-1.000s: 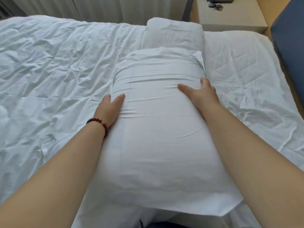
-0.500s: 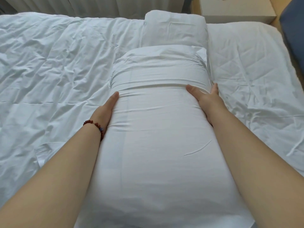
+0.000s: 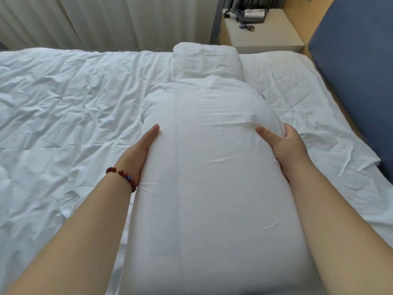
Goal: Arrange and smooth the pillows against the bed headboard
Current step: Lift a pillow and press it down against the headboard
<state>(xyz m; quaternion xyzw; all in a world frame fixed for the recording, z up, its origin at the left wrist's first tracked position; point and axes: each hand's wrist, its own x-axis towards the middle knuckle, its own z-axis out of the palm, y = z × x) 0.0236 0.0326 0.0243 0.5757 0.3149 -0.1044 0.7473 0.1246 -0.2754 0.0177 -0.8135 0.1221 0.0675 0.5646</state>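
Observation:
A long white pillow (image 3: 212, 177) runs lengthwise from me toward the far side of the bed. My left hand (image 3: 138, 152), with a red bead bracelet at the wrist, presses flat against its left flank. My right hand (image 3: 285, 147) clasps the right flank, thumb on top and fingers wrapped round the side. A second white pillow (image 3: 206, 60) lies just beyond the first one's far end. The blue headboard (image 3: 357, 81) stands along the right edge of the bed, apart from both pillows.
A wrinkled white duvet (image 3: 74, 107) covers the bed to the left, and white sheet (image 3: 302, 99) lies to the right. A beige nightstand (image 3: 261, 33) with a bag and keys stands at the far right corner. White curtains (image 3: 106, 20) hang behind.
Both hands have shifted from the pillow's top onto its sides and now squeeze it. The view has tilted up, showing the nightstand and headboard.

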